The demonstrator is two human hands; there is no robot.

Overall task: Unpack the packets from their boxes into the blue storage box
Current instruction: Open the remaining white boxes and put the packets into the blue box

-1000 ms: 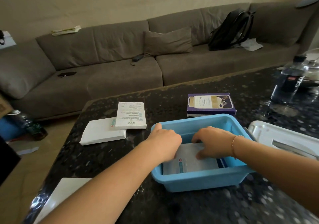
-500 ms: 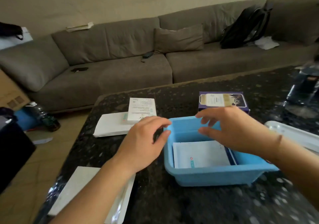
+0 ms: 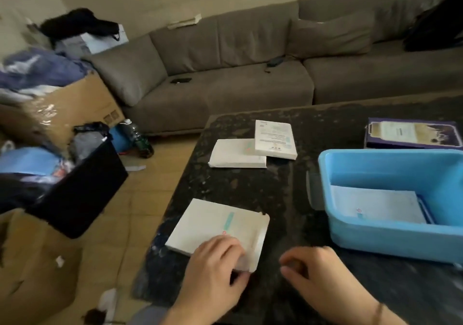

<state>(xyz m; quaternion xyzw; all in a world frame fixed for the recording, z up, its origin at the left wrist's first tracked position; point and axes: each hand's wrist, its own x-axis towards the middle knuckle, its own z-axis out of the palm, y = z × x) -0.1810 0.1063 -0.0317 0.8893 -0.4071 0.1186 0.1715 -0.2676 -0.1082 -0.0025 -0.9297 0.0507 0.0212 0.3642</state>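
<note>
Your left hand (image 3: 215, 269) is on the near corner of the white box (image 3: 218, 232) at the table's (image 3: 250, 187) near-left edge, fingers curled over its open flap end, probably pinning it so it won't slide while you open it; blur keeps me from being sure it's a real grip. Your right hand (image 3: 318, 277) hovers just beside that flap, fingers loosely curled, holding nothing, placed to reach in for the packets. The bin (image 3: 390, 234) sits to the right, well within reach, with white packets (image 3: 375, 204) lying flat in it. Two more white boxes (image 3: 253, 149) wait farther back, overlapping, and a purple box (image 3: 411, 134) sits behind the bin.
</note>
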